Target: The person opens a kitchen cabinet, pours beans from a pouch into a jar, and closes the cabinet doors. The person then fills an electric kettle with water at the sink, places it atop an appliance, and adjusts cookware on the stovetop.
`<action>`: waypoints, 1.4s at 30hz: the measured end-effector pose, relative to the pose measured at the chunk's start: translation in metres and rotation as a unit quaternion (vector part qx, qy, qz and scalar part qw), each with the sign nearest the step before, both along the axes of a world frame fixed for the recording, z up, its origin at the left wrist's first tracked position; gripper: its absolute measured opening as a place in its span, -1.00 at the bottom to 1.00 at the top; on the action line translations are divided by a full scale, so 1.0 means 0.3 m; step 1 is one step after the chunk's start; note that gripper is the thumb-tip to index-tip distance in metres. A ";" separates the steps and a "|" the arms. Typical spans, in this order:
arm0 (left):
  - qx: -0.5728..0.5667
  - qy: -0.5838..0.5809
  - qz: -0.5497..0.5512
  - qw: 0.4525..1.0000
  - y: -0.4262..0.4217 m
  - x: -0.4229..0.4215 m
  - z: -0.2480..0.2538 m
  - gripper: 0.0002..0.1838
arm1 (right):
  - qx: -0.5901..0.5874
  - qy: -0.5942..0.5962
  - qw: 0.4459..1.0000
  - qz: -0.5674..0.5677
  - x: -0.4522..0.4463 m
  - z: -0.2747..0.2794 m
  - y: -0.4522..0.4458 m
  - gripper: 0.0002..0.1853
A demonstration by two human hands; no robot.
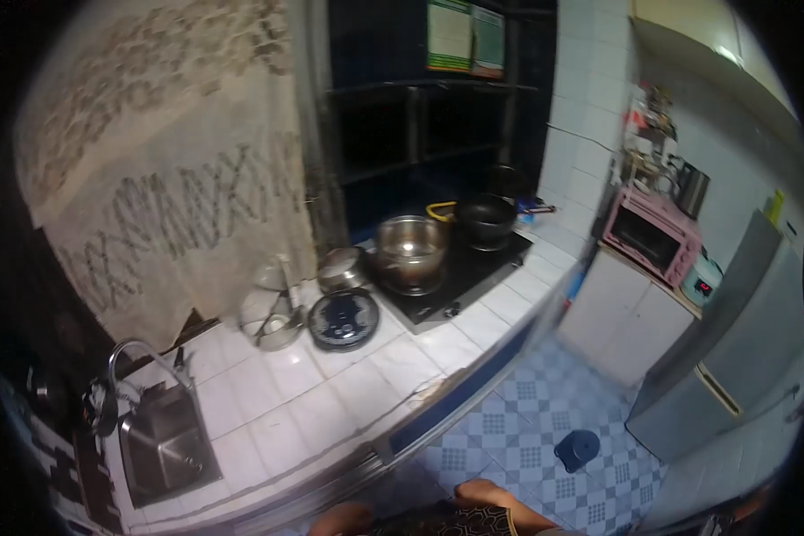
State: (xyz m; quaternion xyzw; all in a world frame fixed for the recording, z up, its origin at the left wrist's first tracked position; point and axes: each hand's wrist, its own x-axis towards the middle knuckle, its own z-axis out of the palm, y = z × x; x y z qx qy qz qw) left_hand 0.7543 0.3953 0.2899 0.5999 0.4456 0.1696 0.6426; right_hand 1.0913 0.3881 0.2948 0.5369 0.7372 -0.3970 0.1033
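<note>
At the bottom edge, my right hand (481, 493) shows only in part, blurred, beside a dark cloth with a hexagon pattern (451, 523). What looks like my left hand (347, 516) is cut off by the frame on the other side of that cloth. The fingers of both are too unclear to make out, and I cannot tell whether either holds the cloth. Beyond them runs a white tiled counter (357, 384). On it sit a round dark appliance (343, 320) and a black gas stove (433, 305) bearing a steel pot (410, 250) and a black pan (485, 221).
A steel sink (170, 451) with a curved faucet (134, 344) is at left. Bowls with utensils (277, 330) and a metal pot (340, 270) stand by the curtain. Rightward are a pink oven (652, 237), a rice cooker (703, 280), a fridge (719, 344) and a blue stool (578, 449).
</note>
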 end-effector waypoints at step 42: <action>0.209 0.335 -0.073 0.916 1.475 1.547 0.224 -0.69 | 0.247 0.067 0.955 -0.151 1.674 0.139 1.491 -0.75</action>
